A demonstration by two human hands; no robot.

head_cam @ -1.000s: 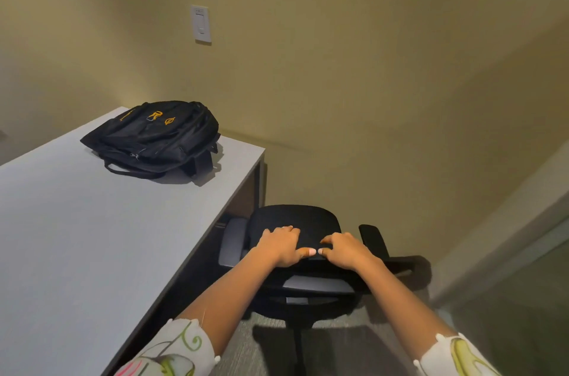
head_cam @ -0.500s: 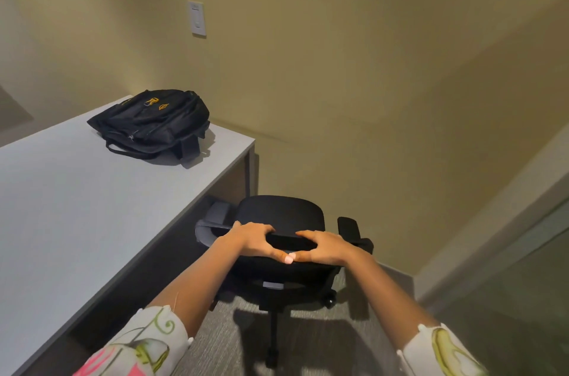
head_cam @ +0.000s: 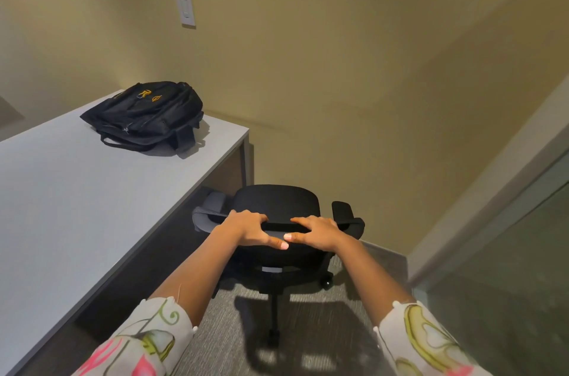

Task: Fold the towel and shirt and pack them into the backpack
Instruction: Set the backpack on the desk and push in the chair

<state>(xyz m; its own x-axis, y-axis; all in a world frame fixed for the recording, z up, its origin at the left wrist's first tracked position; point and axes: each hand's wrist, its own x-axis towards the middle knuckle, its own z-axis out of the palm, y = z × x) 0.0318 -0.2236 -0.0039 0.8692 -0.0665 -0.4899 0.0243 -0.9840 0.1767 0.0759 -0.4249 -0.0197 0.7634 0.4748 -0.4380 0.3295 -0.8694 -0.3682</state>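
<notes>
- A person in floral sleeves is gripping a black padded office chair (head_cam: 277,200), with left hand (head_cam: 246,229) and right hand (head_cam: 317,232) both curled over the top of its backrest, thumbs nearly touching.
- The chair is standing just beside a long pale grey desk (head_cam: 77,191).
- A black nylon backpack with yellow emblems (head_cam: 144,112) is lying flat at the desk's far corner, its contents hidden.
- Neither towel nor shirt is showing, so folding and packing are seemingly both waiting to begin.

a black office chair (head_cam: 277,201) stands on grey carpet (head_cam: 221,345) beside a white table (head_cam: 77,206), a wall switch (head_cam: 184,8) above
</notes>
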